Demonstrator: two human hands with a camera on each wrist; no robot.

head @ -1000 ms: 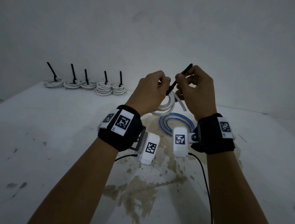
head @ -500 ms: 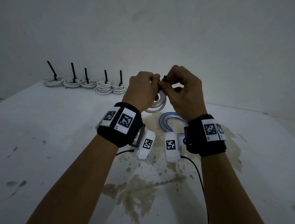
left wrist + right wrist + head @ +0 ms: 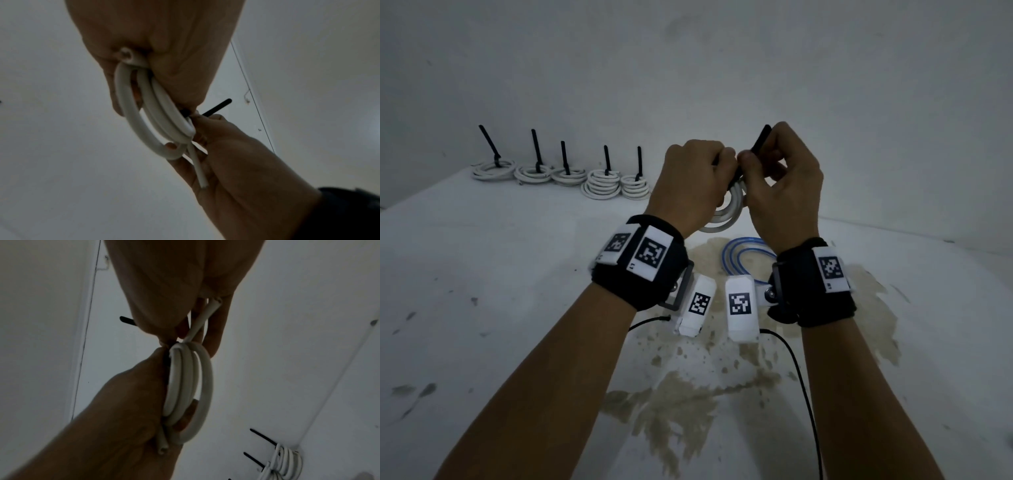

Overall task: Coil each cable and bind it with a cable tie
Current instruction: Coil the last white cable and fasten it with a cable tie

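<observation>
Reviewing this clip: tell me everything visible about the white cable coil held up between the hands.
The white cable coil is a smooth, round cable, plastic-looking, wound into about three loops and held above the table. The left hand grips one side, fingers through the loops. The right hand pinches a black cable tie at the top of the coil. Two cut ends stick out, one at each hand.
</observation>
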